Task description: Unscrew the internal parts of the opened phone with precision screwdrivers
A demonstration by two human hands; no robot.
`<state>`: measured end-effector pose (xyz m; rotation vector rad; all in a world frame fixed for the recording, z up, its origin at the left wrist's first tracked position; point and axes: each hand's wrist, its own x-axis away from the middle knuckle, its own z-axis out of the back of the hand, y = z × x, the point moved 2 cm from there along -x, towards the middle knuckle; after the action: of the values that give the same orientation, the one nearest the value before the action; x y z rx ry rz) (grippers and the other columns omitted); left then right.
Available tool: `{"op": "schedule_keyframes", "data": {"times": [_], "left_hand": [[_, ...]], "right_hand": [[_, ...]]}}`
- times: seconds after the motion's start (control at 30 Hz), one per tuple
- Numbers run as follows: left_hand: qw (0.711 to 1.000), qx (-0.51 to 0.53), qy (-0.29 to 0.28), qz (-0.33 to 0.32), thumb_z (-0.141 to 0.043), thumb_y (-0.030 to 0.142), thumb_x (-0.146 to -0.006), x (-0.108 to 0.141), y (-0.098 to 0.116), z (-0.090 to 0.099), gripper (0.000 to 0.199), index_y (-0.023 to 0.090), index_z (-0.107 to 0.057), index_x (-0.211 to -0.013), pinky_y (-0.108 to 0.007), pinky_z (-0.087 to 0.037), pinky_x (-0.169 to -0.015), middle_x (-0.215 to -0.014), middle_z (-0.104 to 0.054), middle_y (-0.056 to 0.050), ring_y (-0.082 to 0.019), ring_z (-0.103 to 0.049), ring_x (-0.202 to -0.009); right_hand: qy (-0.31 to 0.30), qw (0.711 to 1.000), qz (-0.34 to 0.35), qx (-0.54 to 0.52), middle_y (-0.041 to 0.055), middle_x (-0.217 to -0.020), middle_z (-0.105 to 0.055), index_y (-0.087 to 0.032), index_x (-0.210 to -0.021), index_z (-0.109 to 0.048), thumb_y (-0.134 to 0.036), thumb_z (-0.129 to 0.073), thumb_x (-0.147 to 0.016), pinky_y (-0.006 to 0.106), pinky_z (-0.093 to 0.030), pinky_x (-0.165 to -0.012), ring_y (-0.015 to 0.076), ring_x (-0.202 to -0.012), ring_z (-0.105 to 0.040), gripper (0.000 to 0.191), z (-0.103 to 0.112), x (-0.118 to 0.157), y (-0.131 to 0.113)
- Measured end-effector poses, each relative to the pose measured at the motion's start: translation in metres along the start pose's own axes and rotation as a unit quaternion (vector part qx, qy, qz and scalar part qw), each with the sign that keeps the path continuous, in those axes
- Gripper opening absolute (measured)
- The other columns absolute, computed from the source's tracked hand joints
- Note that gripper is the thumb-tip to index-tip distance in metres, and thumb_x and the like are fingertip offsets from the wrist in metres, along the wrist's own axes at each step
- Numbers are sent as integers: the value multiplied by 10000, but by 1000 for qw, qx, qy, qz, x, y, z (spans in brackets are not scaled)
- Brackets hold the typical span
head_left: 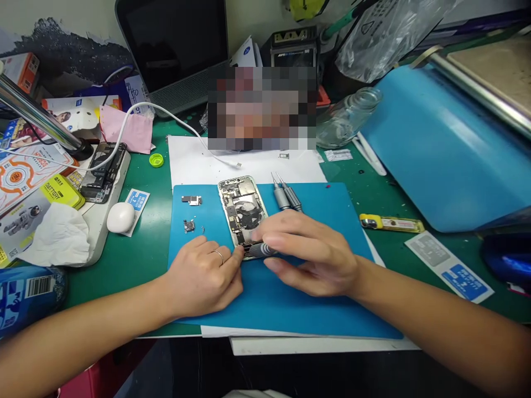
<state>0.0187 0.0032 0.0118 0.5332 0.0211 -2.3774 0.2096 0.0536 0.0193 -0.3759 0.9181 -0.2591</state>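
An opened smartphone [244, 207] lies on the blue mat [307, 309], its inner parts exposed. My left hand [207, 271] is closed, with its fingers curled and its index fingertip against the phone's lower left corner. Over the lower right end of the phone is my right hand [311, 254], its fingertips closed around a grey screwdriver [262, 250] with a ringed end. The screwdriver's tip is hidden near my left fingertip. Two more grey screwdrivers [286, 193] lie right of the phone. Small metal phone parts, a plate [192, 200] and a bracket [189, 225], sit to its left.
A white cable [166, 108] ends on white paper behind the mat. At the left stand a white earbud case [120, 217], another opened phone [103, 172] and boxes. At the right are a yellow cutter [392, 223], a glass jar [350, 116] and a large blue sheet [440, 149].
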Motion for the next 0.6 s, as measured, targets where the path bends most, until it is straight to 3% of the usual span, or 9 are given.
{"op": "schedule_keyframes", "data": {"times": [0.1, 0.27, 0.43, 0.6], "left_hand": [[1000, 1, 3, 1, -490, 187, -931, 0, 0, 1, 224, 108, -685, -1009, -336, -349, -507, -624, -604, 4, -152, -561, -546], [1000, 5, 0, 4, -518, 186, -912, -1, 0, 1, 183, 121, -682, -960, -326, -360, -510, -642, -612, -2, -156, -575, -561], [1000, 3, 2, 0, -500, 185, -922, -1, 0, 1, 185, 143, -678, -899, -332, -351, -504, -619, -595, 5, -149, -555, -544], [1000, 10, 4, 3, -512, 184, -919, -1, -1, 0, 176, 150, -649, -814, -331, -319, -510, -625, -595, -2, -149, -549, -538]], "right_hand": [[-2, 1000, 8, -22, 82, -995, -715, -171, -1402, -438, -53, -547, -903, 344, -615, -829, 171, -931, -706, 524, -1, 0, -1], [2, 999, 4, 32, 52, -896, -670, -196, -1330, -510, -168, -607, -919, 314, -584, -711, 163, -788, -650, 424, 1, 1, 0], [-7, 1000, 27, 1, 99, -989, -711, -139, -1336, -498, -76, -520, -918, 347, -601, -826, 182, -947, -690, 423, 2, -1, -3], [-3, 999, 15, 46, 46, -863, -641, -191, -1183, -588, -212, -581, -949, 302, -575, -680, 148, -770, -631, 235, 3, -1, -3]]}}
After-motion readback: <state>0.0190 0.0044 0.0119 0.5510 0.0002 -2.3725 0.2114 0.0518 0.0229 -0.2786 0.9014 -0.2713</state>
